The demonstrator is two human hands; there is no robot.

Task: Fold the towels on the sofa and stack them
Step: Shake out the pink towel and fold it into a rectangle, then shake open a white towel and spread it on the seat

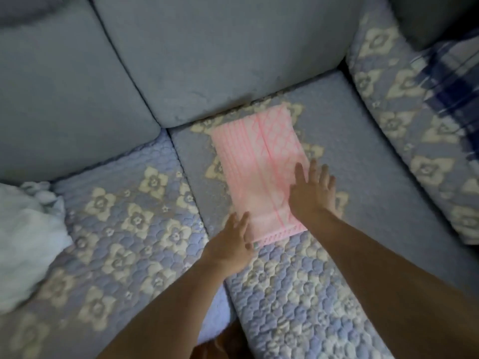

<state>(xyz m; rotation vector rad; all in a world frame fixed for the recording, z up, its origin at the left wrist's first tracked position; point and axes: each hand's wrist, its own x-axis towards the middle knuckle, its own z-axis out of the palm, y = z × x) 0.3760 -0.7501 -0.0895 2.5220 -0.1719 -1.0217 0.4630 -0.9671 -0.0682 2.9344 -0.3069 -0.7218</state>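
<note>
A pink towel point(259, 164) with a darker pink line pattern lies folded into a long rectangle on the middle seat of the sofa point(363, 156). My right hand point(311, 190) rests flat on its near right edge, fingers spread. At the towel's near left corner is my left hand point(230, 242), fingers apart, with the fingertips touching the edge. Neither hand grips the cloth. A crumpled white towel point(23, 229) sits on the left seat, partly cut off by the frame.
The seats carry a quilted blue cover with cream flowers point(134, 218). Plain blue back cushions point(207, 47) rise behind. A blue and white plaid cloth point(451, 71) lies on the right section of the sofa.
</note>
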